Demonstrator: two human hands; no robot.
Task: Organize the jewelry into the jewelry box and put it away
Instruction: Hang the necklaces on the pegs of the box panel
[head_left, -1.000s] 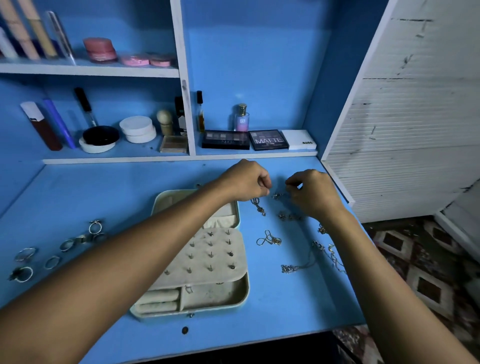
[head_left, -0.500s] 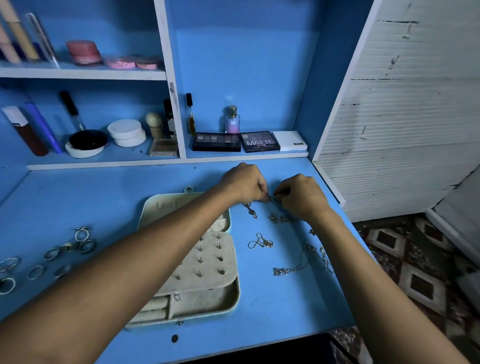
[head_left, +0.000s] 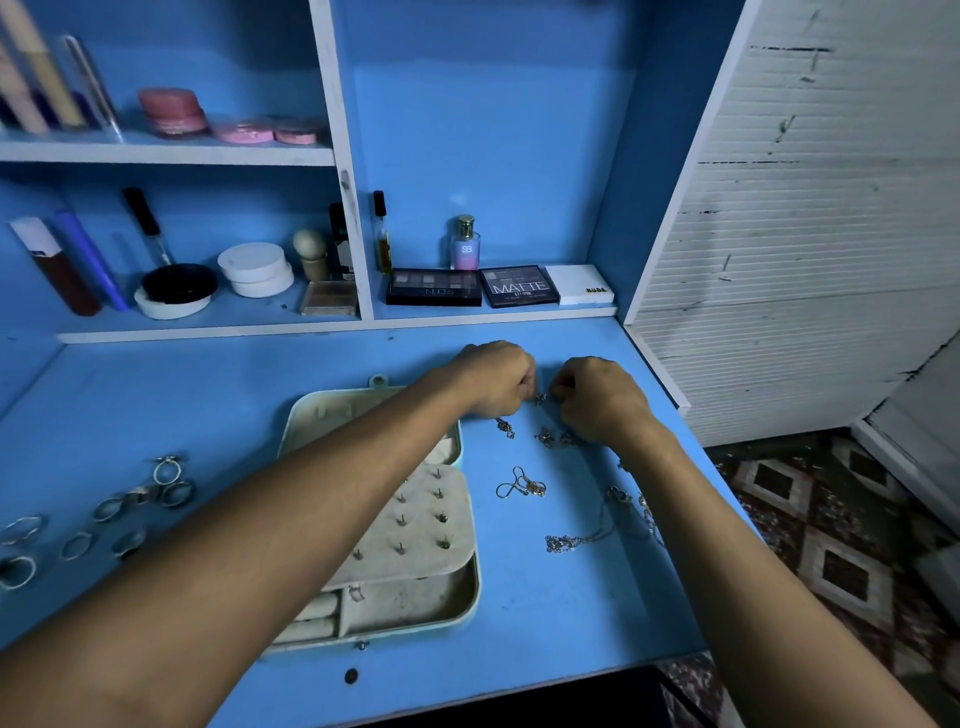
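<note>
Silver earring (head_left: 542, 398) pinched btwn L hand (head_left: 496, 382) & R hand (head_left: 597, 400) fingertips; risk: slips, drops off desk (head_left: 208, 395) edge, missing jewelry box (head_left: 470, 597)

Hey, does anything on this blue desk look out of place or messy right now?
Yes. Rings lie scattered on the desk left of the open jewelry box, and tangled chains and earrings are strewn to its right. A small dark stud sits alone near the front edge, where it might get knocked off.

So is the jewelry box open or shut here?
Open. The jewelry box lies flat on the blue desk, its stud panel and lower compartments exposed.
</note>
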